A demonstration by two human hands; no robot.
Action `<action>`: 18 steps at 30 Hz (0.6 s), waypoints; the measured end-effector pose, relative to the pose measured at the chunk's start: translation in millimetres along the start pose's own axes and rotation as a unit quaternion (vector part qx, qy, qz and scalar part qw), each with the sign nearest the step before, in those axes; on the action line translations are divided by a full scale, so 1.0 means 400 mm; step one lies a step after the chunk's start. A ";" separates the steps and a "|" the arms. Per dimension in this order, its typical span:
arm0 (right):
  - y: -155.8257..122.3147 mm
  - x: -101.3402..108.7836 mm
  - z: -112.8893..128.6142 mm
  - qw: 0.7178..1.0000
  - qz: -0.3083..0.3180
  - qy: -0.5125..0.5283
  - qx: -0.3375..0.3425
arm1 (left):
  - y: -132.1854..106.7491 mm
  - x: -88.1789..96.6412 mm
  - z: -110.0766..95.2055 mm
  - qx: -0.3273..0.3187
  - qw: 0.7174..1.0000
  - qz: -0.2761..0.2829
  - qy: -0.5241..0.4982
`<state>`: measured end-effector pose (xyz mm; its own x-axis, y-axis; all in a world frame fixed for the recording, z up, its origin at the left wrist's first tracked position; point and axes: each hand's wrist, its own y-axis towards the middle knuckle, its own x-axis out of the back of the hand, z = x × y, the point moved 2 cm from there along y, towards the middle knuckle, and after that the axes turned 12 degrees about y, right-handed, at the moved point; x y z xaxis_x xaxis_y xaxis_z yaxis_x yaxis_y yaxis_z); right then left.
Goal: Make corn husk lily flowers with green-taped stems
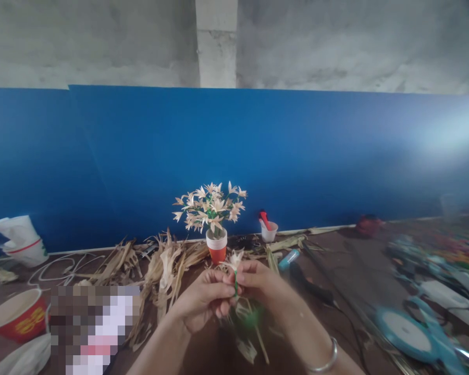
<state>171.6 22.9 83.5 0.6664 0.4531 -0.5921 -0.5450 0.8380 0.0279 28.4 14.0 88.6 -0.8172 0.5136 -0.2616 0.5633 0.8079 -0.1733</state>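
A small husk flower (pixel 234 259) stands up between the two hands, its pale petals just above the fingertips. Its stem, wound in green tape (pixel 235 284), runs down through the pinch where the hands meet.

Judging by the grip, the step in hand is binding the stem with tape, with the wrap only partly down it. Going on would call for a firm pinch on the stem with one hand while the other turns and draws the tape taut, without crushing the petals.

The left hand (pixel 203 302) is closed narrow, thumb and fingers curled onto the stem from its side. The right hand (pixel 258 284) is closed too, its fingertips pressed on the taped stem and touching the left hand's; a metal bracelet (pixel 328 359) sits on its wrist. Just below the hands hangs a blurred green lump (pixel 252 316), perhaps the tape roll, though I cannot tell; loose husk ends trail under it.

Beyond the fingertips stands an orange and white pot (pixel 216 246) holding a bunch of finished flowers (pixel 210 205). Dried husks (pixel 164 265) lie heaped beyond the left hand. Past the right hand sit a white cup (pixel 269 232) with a red tool in it and a blue tube (pixel 288 259). Well off to the left is a red bowl (pixel 17 315). All rest on a brown table (pixel 355 271) against a blue wall panel (pixel 297 156).
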 end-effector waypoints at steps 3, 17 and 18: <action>-0.001 0.001 0.000 1.000 0.005 -0.003 0.009 | -0.004 -0.002 -0.002 0.005 1.000 0.003 0.017; 0.004 -0.022 0.032 0.957 -0.164 -0.228 0.080 | 0.017 0.017 0.000 -0.036 0.955 -0.130 0.265; 0.005 -0.019 0.033 0.951 -0.176 -0.241 0.082 | 0.019 0.015 0.003 -0.039 0.952 -0.137 0.272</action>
<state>172.2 25.1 98.5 0.9702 0.1887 -0.1520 -0.1840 0.9819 0.0447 28.2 22.9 84.6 -0.8864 0.3378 0.3166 0.3272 0.9409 -0.0878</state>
